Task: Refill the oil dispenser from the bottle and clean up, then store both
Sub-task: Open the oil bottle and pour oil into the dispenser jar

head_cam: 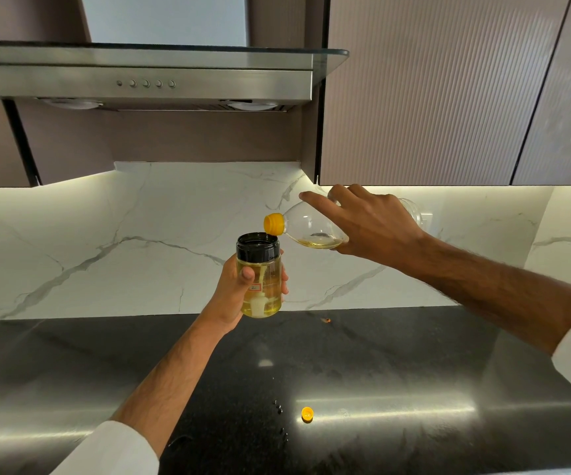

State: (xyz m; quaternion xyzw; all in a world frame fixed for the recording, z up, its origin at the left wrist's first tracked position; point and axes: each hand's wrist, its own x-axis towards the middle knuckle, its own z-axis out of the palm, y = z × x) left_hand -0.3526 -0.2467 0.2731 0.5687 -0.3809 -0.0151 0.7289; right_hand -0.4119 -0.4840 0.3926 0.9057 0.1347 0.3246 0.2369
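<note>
black worktop (397,365) up close, right hand (376,224) wrapped round the tipped, nearly empty bottle (311,228), left hand (239,289) gripping the open oil dispenser (262,279) just under its yellow spout, tiny yellow cap (307,414) lying on the worktop

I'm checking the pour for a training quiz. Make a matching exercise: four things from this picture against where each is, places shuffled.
Things:
1. oil bottle
2. oil dispenser
3. yellow cap
4. range hood

Places:
A. lying loose on the black counter
B. held upright in the left hand
C. mounted above the marble backsplash
D. tilted in the right hand, neck over the dispenser's open mouth

Pairs: 1-D, 2-B, 3-A, 4-C
</note>
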